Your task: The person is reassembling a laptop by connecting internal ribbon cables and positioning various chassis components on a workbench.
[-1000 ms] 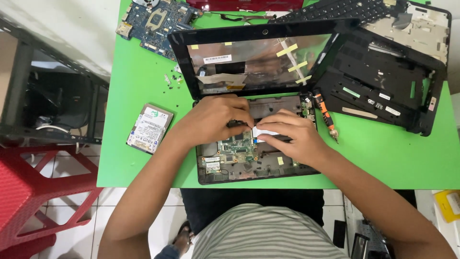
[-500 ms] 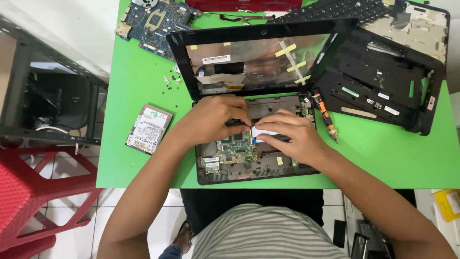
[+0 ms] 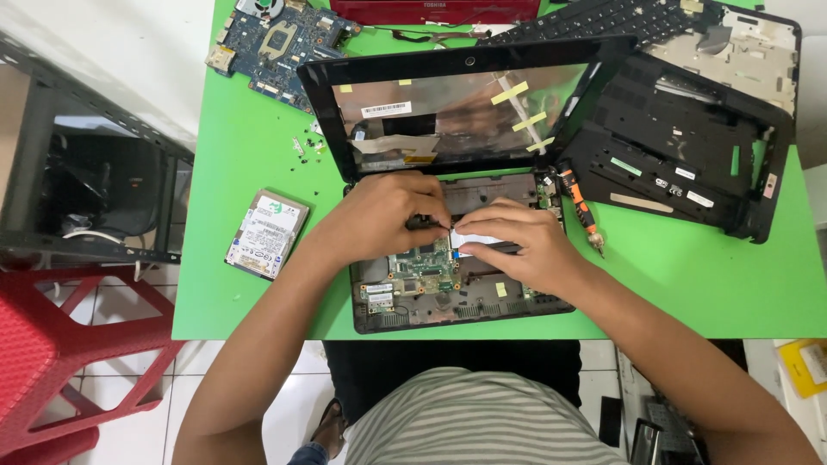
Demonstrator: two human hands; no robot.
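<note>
**A:** So what's laid out on that green table (image 3: 250,301), left to right?

**B:** A silver hard drive (image 3: 267,233) is parked flat at the far left, well apart from everything. Up top left a bare blue motherboard (image 3: 280,39) is left lying, with a few tiny screws (image 3: 306,145) scattered below it. In the middle an opened-up laptop base (image 3: 431,293) is set near the front edge, its black screen frame (image 3: 448,103) tilted back behind it, yellow tape strips stuck on the panel.

**A:** And the hands?

**B:** The left hand (image 3: 379,215) is curled narrow over the top of the base, fingertips pinched on something small and dark; what exactly can't be made out. The right hand (image 3: 521,241) is pressed down just beside it, fingers closed over a white flat part (image 3: 472,239) inside the base. An orange-handled screwdriver (image 3: 579,207) is lying just right of the base, and a stripped black laptop shell (image 3: 689,155) is spread out at the far right, a keyboard (image 3: 594,17) above it
</note>
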